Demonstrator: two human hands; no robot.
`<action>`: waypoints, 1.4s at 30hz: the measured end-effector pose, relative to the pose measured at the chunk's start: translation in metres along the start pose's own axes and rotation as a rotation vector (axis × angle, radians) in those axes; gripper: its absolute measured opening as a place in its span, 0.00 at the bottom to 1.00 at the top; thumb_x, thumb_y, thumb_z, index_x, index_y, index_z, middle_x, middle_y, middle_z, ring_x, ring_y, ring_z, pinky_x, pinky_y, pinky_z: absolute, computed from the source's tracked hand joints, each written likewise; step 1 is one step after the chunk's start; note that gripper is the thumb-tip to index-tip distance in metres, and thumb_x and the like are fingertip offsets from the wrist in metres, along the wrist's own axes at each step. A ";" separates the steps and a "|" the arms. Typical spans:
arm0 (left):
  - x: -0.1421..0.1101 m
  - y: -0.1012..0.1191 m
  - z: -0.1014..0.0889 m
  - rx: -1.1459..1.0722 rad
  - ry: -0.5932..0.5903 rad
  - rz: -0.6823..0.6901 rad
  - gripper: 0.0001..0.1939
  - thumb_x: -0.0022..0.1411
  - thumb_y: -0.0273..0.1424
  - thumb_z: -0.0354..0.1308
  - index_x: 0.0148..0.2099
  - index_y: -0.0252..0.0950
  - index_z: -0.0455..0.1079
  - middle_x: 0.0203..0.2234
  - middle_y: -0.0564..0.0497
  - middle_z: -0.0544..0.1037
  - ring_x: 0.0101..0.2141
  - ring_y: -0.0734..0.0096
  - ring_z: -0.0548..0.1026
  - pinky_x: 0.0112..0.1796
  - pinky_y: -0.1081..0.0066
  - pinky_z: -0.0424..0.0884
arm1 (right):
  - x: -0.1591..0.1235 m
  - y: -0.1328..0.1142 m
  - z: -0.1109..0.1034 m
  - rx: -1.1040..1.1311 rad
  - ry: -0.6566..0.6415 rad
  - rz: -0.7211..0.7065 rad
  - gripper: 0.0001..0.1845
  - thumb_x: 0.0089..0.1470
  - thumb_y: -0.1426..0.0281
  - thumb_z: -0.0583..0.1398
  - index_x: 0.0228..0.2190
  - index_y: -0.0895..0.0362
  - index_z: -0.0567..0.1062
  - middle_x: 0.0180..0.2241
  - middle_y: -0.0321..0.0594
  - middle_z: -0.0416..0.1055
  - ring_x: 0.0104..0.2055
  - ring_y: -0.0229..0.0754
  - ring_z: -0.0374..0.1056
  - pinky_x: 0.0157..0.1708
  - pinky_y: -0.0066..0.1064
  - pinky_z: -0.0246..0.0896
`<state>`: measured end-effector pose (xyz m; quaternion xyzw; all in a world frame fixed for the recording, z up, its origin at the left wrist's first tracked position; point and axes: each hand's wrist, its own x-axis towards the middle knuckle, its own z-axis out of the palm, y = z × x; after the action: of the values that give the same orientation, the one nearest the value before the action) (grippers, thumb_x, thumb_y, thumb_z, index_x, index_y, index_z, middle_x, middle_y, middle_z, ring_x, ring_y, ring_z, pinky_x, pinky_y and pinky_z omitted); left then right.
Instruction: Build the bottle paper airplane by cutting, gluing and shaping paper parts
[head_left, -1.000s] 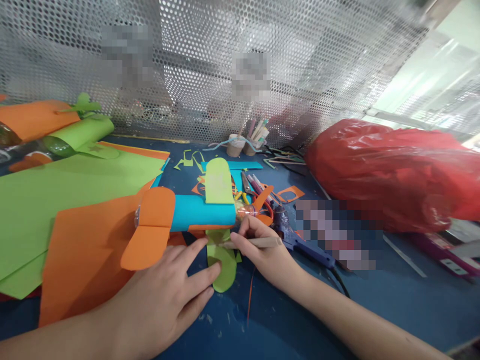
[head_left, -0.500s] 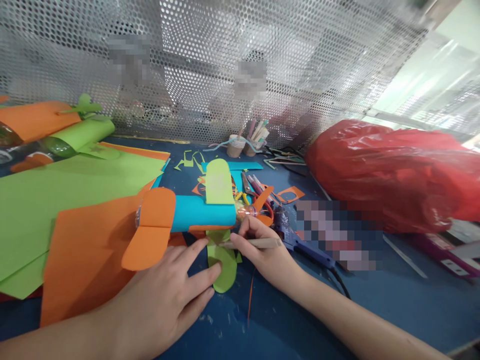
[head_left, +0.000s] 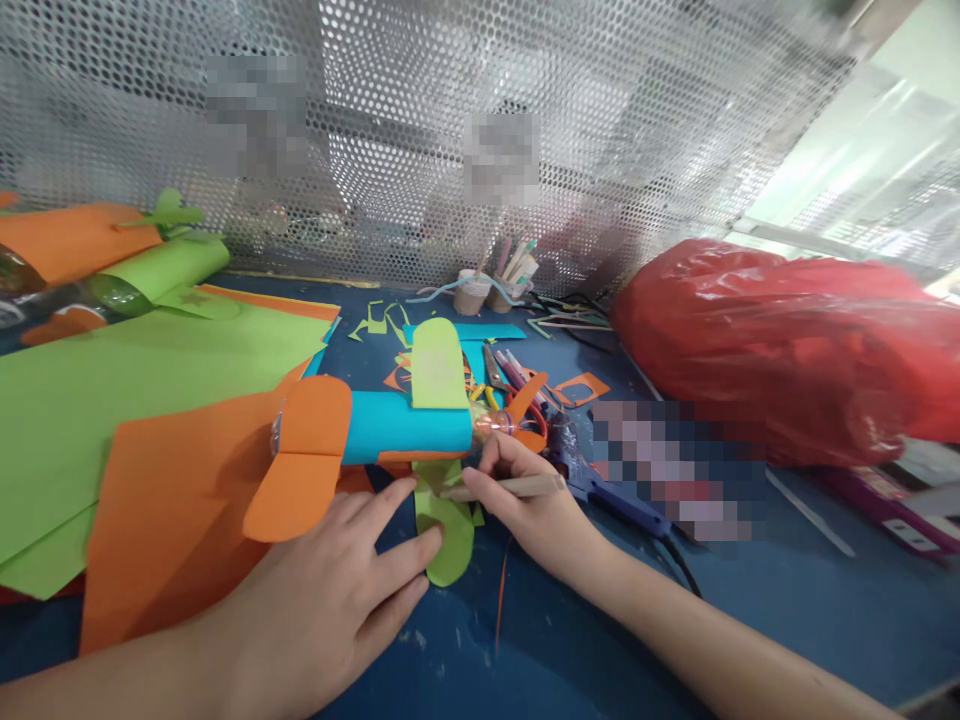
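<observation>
In the head view a plastic bottle wrapped in blue paper (head_left: 405,424) lies on its side, with orange paper flaps (head_left: 296,490) at its left end. One green paper wing (head_left: 438,365) sticks up on its far side; the near green wing (head_left: 452,545) lies toward me. My right hand (head_left: 525,490) grips a pale pen (head_left: 529,486), its tip on the near wing beside the blue body. Fingers spread, my left hand (head_left: 360,570) rests by that wing, its fingertips on the green paper's left edge.
Right of the bottle lie scissors (head_left: 493,368), markers and a blue glue gun (head_left: 622,503) with a black cord. A red plastic bag (head_left: 780,350) sits far right. Green sheets (head_left: 150,390) and an orange sheet (head_left: 172,520) cover the left. Behind stand cups of pens (head_left: 472,293) before a perforated metal screen.
The pen in my right hand has shifted very slightly on the near green wing. My left hand and the bottle stay in place.
</observation>
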<state>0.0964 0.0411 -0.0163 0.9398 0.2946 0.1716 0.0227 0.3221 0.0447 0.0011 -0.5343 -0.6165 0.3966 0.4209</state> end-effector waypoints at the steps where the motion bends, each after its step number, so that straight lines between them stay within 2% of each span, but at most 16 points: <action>1: 0.000 0.000 0.001 -0.003 0.007 0.001 0.20 0.72 0.37 0.42 0.58 0.48 0.71 0.56 0.38 0.71 0.45 0.47 0.76 0.38 0.48 0.76 | 0.000 0.000 0.000 -0.002 0.002 0.000 0.16 0.56 0.61 0.61 0.24 0.54 0.62 0.23 0.30 0.59 0.25 0.35 0.57 0.26 0.27 0.55; 12: 0.001 0.000 -0.003 0.007 -0.005 0.017 0.21 0.73 0.36 0.41 0.58 0.46 0.71 0.56 0.35 0.70 0.44 0.46 0.76 0.36 0.47 0.77 | 0.000 -0.001 -0.001 -0.008 -0.004 0.012 0.15 0.55 0.62 0.60 0.24 0.53 0.61 0.23 0.31 0.60 0.26 0.37 0.60 0.27 0.29 0.57; 23: 0.002 0.000 -0.003 0.008 -0.021 0.017 0.19 0.72 0.36 0.43 0.58 0.46 0.71 0.56 0.36 0.70 0.44 0.46 0.76 0.36 0.47 0.78 | 0.001 -0.002 0.000 -0.008 -0.003 -0.003 0.14 0.55 0.64 0.60 0.24 0.54 0.61 0.22 0.30 0.59 0.25 0.35 0.56 0.26 0.27 0.53; 42: 0.004 0.000 -0.005 0.031 0.008 0.053 0.21 0.72 0.35 0.42 0.56 0.43 0.73 0.53 0.31 0.72 0.41 0.44 0.78 0.31 0.45 0.79 | 0.001 -0.001 0.000 0.009 -0.014 -0.008 0.13 0.55 0.65 0.59 0.24 0.54 0.61 0.23 0.30 0.60 0.25 0.35 0.58 0.26 0.28 0.55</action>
<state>0.0980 0.0427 -0.0103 0.9468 0.2723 0.1714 0.0022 0.3221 0.0453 0.0021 -0.5269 -0.6198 0.4017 0.4206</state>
